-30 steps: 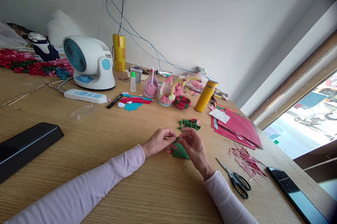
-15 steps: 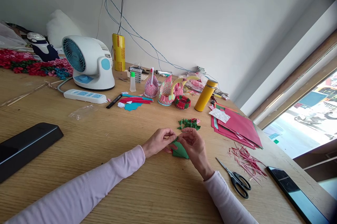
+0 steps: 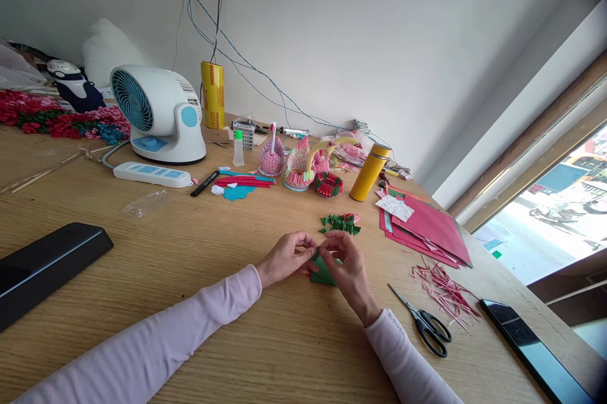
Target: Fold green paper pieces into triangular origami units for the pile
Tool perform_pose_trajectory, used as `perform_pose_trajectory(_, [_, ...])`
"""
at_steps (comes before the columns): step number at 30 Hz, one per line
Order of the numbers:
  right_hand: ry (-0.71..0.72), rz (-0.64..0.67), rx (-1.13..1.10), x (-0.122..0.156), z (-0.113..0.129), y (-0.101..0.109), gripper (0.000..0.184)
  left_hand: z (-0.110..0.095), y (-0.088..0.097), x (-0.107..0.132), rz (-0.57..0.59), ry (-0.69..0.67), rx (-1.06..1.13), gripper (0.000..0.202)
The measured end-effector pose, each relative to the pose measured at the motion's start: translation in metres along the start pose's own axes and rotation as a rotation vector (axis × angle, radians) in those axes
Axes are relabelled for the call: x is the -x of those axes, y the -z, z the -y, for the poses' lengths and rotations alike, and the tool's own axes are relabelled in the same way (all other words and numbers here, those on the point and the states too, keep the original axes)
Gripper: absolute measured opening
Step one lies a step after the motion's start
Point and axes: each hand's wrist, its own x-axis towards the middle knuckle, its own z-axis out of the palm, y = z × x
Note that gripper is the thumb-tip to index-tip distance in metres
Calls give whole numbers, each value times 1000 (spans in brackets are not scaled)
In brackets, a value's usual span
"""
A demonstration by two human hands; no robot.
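Nearest us, on the right, lies a black phone [image 3: 531,344], with scissors [image 3: 405,303] left of it, their blades pointing far and left. Slightly farther, our left hand [image 3: 284,257] and right hand [image 3: 349,265] meet, each grip closed to a fingertip pinch on a small green paper piece [image 3: 317,253]. It sits just over green paper sheets [image 3: 324,274] on the bench [image 3: 213,328]. Our fingers cover most of it, so we cannot tell which way it points or how its long axis runs. Beyond lie folded green pieces [image 3: 339,223], with red paper sheets [image 3: 429,227] to their right. Farther still, we see a red-and-green paper bowl [image 3: 329,185], its inside too small to read; a yellow bottle [image 3: 368,175] right of it, capped, hiding its contents; and, well left, a green-capped translucent bottle [image 3: 238,154], upright, its contents unclear.
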Motion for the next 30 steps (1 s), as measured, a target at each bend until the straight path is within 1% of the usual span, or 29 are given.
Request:
perform_pose_trajectory(4, [-74,2,-179,0,-2,0,32,1,2,-2,20,-14,14,34])
perform_pose_trajectory(6, [-87,-3,-216,-1,-3,0,33,1,4,-3,29,-14,20,33])
perform_pose_trajectory(12, [-2,-19,-86,0,-1,-1,26,-1,6,-3,71,45,119,36])
perform_pose_trajectory(18, [5,-54,-45,1,4,-2,23,-3,8,0,122,65,170,33])
perform_pose_trajectory(22, [-28,-67,-55,1,4,-1,23,-2,9,0,125,54,143,32])
perform_pose_trajectory(30, [-82,-87,-135,0,-1,-2,28,0,7,-3,88,9,-10,34])
